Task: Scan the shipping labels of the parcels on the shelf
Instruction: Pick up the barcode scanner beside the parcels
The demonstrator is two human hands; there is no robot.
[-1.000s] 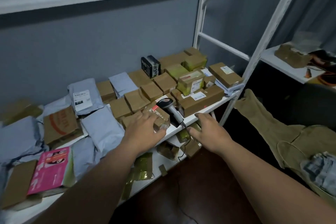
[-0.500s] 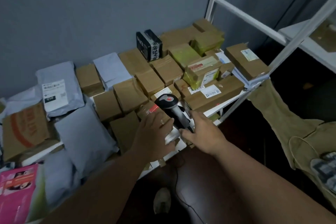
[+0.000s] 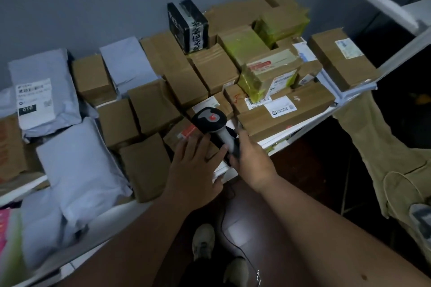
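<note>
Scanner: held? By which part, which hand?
Right hand grips the scanner by its handle. Left hand rests flat on a small box, holding nothing.

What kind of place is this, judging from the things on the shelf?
Probably a parcel storage or sorting room. A white metal shelf is packed with taped cardboard boxes and grey mailer bags bearing shipping labels, and the right hand grips a corded barcode scanner.

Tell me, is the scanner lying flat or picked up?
Picked up: the right hand grips the scanner by its handle, head raised.
</note>
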